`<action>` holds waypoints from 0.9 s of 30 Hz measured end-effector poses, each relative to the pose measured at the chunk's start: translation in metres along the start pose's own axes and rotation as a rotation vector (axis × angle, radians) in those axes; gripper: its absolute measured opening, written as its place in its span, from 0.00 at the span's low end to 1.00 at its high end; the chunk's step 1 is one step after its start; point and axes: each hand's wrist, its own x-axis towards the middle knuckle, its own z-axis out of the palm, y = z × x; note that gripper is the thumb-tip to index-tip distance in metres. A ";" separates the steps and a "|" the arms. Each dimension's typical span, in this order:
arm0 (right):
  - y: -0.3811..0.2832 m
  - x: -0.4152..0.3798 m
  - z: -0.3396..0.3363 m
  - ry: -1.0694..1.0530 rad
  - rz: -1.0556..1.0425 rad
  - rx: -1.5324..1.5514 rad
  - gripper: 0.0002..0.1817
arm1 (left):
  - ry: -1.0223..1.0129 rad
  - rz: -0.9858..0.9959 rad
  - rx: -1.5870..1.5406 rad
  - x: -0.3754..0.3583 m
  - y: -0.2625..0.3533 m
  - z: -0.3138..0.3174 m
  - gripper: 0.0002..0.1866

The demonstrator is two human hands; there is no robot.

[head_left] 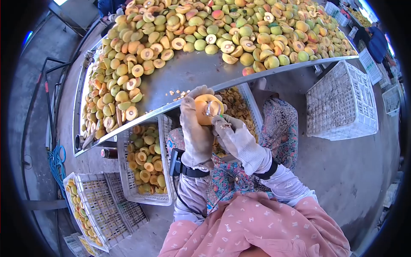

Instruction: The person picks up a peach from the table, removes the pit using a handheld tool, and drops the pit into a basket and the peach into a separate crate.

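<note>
In front of my chest, my gloved left hand (196, 132) is closed around a halved peach (202, 112), its cut face turned toward me. My gloved right hand (240, 139) grips a small metal loop tool (214, 108) with a bit of green near its handle. The tool's bright end sits at the pit hollow in the middle of the cut face. Most of the handle is hidden in my fingers. Just beyond my hands runs the edge of a metal table (188, 77), with small scraps on it.
Halved and whole peaches (201, 25) are heaped on the table. A crate of peach halves (167, 171) stands left of my legs, and another crate (252, 103) lies below my hands. A stacked crate (102, 214) is lower left; a white crate (342, 103) stands right.
</note>
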 end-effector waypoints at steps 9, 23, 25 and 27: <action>-0.013 -0.032 0.008 0.121 -0.209 -0.437 0.18 | 0.211 0.239 0.245 -0.032 0.019 0.022 0.21; -0.020 -0.045 -0.001 -0.018 -0.421 -0.984 0.23 | -0.068 0.187 0.511 -0.040 0.049 0.009 0.21; -0.021 -0.046 -0.001 -0.038 -0.440 -1.023 0.22 | -0.043 0.242 0.563 -0.041 0.050 0.018 0.24; -0.021 -0.048 0.000 -0.047 -0.563 -0.823 0.19 | -0.025 0.286 0.623 -0.041 0.054 0.021 0.26</action>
